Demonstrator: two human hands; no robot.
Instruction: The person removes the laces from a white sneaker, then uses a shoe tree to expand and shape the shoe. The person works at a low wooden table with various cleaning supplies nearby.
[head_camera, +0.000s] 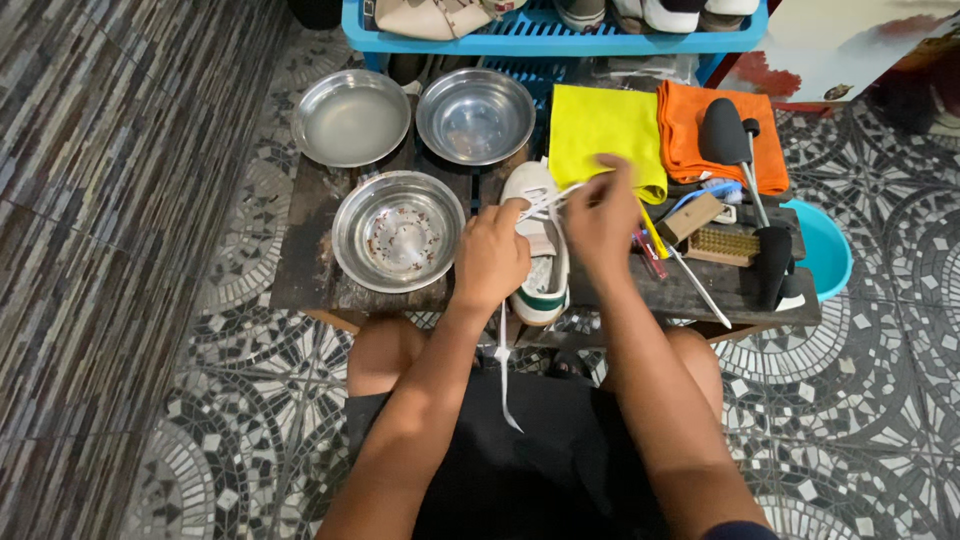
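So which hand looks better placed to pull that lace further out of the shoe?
Probably the right hand: it pinches the white lace above the white shoe, while the left hand steadies the shoe.

Wood table (310, 270) w/ bowls (398, 230), cloths (605, 125), brush (728, 243)

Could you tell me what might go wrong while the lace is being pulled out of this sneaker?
The loose lace dangles off the table toward the lap, so it could snag. The steel bowl sits right beside the left hand; a tug might knock it. The sneaker overhangs the table edge and could slip.
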